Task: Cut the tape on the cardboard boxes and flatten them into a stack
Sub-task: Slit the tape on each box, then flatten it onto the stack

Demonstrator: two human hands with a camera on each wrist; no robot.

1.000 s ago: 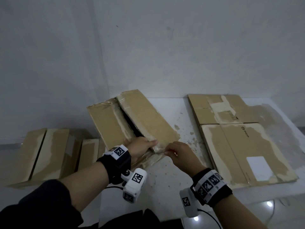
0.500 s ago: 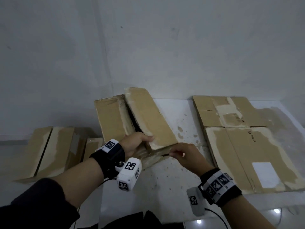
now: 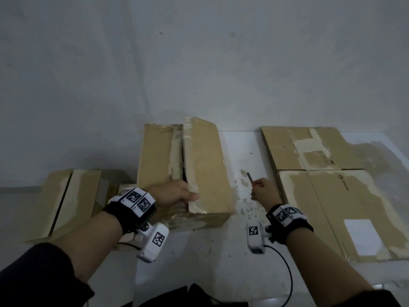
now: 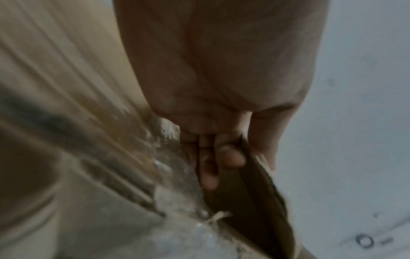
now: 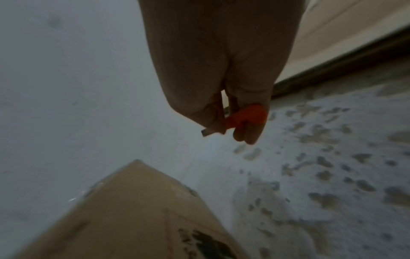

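Note:
A brown cardboard box stands on the white table, its top flaps split along a dark middle seam with torn clear tape. My left hand grips the near edge of the right flap, fingers curled under it and thumb on top. My right hand is to the right of the box, apart from it, and holds a small orange cutter whose short blade points up and away. A stack of flattened boxes lies on the table's right side.
More folded cardboard lies lower down at the left, off the table. A grey wall rises right behind the table. Bits of torn paper speckle the table between the box and the flat stack. A black cable runs from my right wrist.
The box has turned from a slant to nearly square with the table edge. My right hand has drawn away from the box's near corner to the right, blade now clear of the tape.

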